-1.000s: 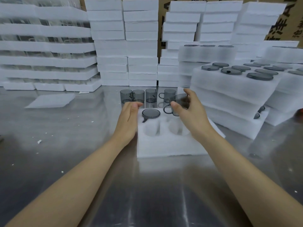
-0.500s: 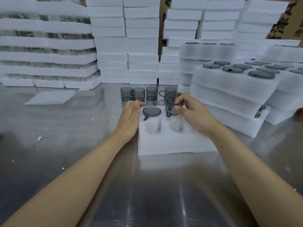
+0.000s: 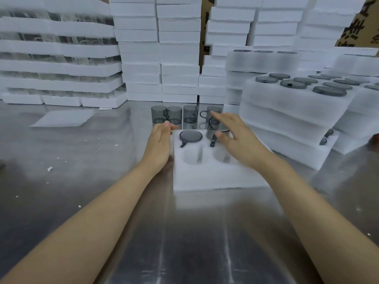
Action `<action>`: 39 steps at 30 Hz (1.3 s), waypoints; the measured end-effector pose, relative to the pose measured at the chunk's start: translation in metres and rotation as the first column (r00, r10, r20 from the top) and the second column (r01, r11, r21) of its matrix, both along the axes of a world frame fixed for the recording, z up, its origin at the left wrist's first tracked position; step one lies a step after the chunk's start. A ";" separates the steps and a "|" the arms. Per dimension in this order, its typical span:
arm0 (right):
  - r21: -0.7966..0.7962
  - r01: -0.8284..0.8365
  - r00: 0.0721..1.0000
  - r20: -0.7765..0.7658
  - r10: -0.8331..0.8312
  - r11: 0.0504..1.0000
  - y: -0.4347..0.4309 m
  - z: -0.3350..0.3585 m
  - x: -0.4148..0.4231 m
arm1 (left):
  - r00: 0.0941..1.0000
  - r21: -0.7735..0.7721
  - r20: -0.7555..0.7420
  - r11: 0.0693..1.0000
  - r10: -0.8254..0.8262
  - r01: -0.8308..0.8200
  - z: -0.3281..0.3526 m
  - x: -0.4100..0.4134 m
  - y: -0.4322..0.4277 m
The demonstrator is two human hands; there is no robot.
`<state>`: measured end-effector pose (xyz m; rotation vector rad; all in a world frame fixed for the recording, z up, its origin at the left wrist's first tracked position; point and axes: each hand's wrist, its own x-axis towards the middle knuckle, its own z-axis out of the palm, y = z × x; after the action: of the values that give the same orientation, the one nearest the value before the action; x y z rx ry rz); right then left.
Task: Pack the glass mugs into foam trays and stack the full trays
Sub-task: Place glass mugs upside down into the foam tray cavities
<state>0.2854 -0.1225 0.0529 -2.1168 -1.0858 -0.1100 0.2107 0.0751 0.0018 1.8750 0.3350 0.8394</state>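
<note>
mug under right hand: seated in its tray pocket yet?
Not fully. The mug stands upright, rim well above the foam tray, while the mug beside it sits flush.

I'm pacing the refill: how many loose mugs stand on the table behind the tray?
4, in a row beyond the foam tray: leftmost mug, second, third, fourth partly behind the right hand, which may hide more.
</note>
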 end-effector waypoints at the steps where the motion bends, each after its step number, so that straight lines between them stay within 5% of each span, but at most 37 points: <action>1: -0.020 0.017 1.000 0.016 -0.017 1.000 0.001 -0.001 0.000 | 1.000 -0.024 -0.002 0.999 0.025 -0.025 0.000 0.001 0.002; 6: -0.209 0.148 0.976 0.188 -0.109 0.967 0.005 -0.002 -0.001 | 0.981 -0.011 -0.071 0.983 0.179 -0.181 -0.003 0.007 0.012; 13: -0.344 0.227 0.967 0.194 -0.167 0.911 0.012 -0.009 0.001 | 0.935 0.163 -0.209 0.953 0.286 -0.255 -0.008 0.019 0.022; 19: -0.562 0.138 0.990 0.090 -0.105 0.816 0.009 -0.002 0.004 | 0.894 0.303 -0.279 0.916 0.350 -0.264 -0.007 0.044 0.037; 26: -0.556 0.154 0.987 0.115 -0.108 0.817 0.008 -0.007 0.000 | 0.806 0.470 -0.274 0.804 0.524 -0.363 -0.008 0.080 0.058; 31: -0.556 0.158 0.986 0.126 -0.105 0.816 0.008 -0.009 0.002 | 0.825 0.700 -0.179 0.659 0.535 -0.275 -0.003 0.104 0.066; 39: -0.536 0.153 0.987 0.117 -0.107 0.830 0.008 -0.011 0.002 | 0.806 0.745 -0.187 0.616 0.561 -0.256 -0.004 0.124 0.079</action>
<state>0.2875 -0.1147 0.0423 -2.7218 -1.1109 0.0589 0.3349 0.1544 -0.0021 2.7706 0.8497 0.9601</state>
